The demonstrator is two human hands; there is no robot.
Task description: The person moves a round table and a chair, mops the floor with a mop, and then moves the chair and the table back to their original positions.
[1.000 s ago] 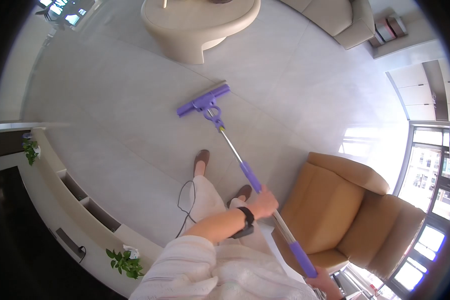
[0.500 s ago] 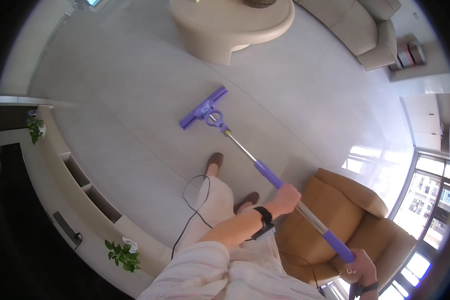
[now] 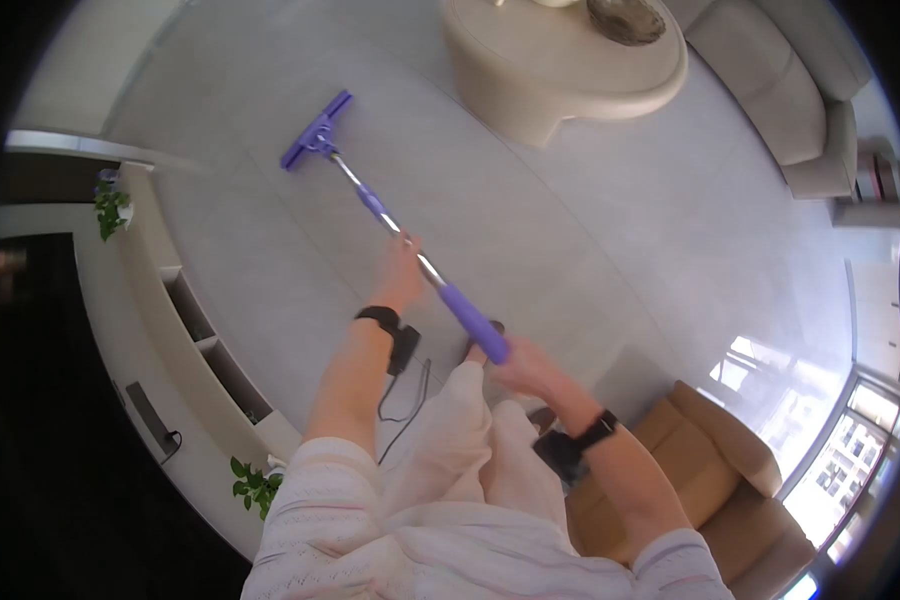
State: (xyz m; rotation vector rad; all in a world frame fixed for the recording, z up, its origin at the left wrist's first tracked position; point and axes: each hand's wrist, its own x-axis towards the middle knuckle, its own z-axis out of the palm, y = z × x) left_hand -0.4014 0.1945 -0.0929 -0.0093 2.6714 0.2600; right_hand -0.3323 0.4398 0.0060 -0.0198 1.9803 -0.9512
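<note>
I see left hand (image 3: 402, 272) fingers wrapped round mid-shaft of purple mop (image 3: 390, 222), right hand (image 3: 523, 366) clamped on handle end. Mop head flat on tile floor (image 3: 590, 240), near shelf unit (image 3: 185, 310).

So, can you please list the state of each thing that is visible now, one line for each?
mop: tilted, head flat on the floor, far out in front
left hand: closed around the metal shaft
right hand: closed on the purple end grip
round table: standing, a dish on top
armchair: unoccupied
shelf unit: compartments open
</note>
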